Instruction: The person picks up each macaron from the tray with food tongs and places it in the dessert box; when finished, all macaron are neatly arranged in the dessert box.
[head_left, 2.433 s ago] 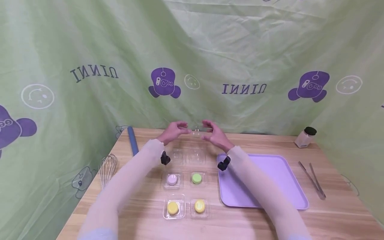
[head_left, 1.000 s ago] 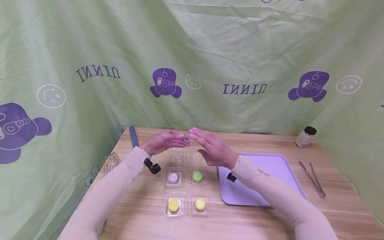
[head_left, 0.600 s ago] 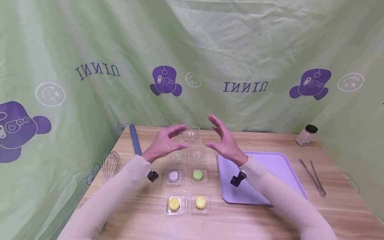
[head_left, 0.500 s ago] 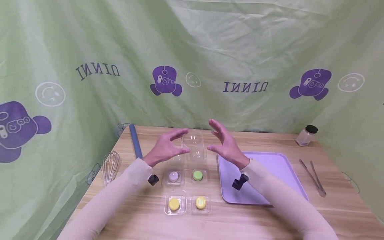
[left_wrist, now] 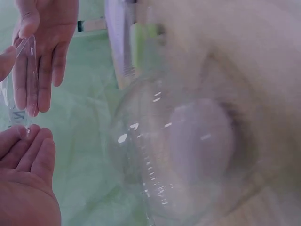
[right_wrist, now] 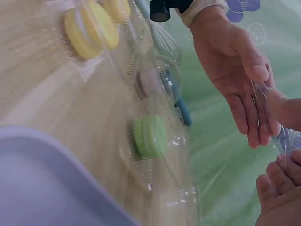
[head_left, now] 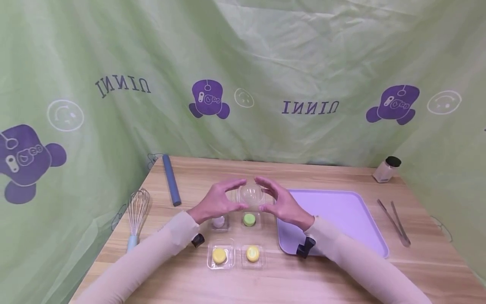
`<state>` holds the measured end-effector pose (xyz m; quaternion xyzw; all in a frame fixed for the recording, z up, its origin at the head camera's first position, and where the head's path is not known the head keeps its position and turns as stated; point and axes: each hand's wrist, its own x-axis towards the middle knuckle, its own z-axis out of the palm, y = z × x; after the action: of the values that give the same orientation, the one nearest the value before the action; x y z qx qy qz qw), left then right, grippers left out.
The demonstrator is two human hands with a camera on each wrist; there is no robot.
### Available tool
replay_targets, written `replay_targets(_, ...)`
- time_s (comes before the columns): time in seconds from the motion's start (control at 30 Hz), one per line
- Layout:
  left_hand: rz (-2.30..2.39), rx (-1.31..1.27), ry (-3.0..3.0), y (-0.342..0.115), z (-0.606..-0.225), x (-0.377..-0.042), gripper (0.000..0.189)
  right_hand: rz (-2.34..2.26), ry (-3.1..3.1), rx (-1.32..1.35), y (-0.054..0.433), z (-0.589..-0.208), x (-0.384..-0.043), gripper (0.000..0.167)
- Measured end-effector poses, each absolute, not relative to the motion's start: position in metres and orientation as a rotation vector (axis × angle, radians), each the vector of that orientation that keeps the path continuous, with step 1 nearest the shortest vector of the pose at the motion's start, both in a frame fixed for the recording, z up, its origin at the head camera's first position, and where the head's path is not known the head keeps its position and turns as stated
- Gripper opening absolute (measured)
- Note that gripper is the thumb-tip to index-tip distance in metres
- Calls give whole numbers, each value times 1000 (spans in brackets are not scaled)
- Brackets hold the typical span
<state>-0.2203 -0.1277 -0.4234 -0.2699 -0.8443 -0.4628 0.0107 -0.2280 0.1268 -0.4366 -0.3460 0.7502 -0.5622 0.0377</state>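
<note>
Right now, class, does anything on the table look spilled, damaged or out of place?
Nothing stands out: the yellow cookies sit in their clear boxes, the tray lies flat, and the jar stands upright with its lid on.

You're seeing a green curtain point(head_left: 296, 50) bearing purple figures point(head_left: 209, 98) (white smileys point(head_left: 66, 115) too), a clear container point(head_left: 251, 194), yellow macarons point(head_left: 219, 256) near, a lilac tray point(head_left: 334, 219) right, a blue rod point(head_left: 172, 181) far left.

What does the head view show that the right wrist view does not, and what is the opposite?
Only head view: the metal tongs and the black-lidded jar. Only right wrist view: the palm side of the left hand. Both: the held clear plastic container, the green macaron, the whisk and the purple tray.
</note>
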Motion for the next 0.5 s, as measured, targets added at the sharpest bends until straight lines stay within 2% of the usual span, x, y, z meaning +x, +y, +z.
replay_targets(0.27,-1121,-887,-2832,-126,-434,-214,84,-1585,2369,-963,130,-451,-219,79)
replay_targets(0.5,-964,-967,-2938,-124,-437,-210,82,-1284,2555,-944,130,-461,-214,76)
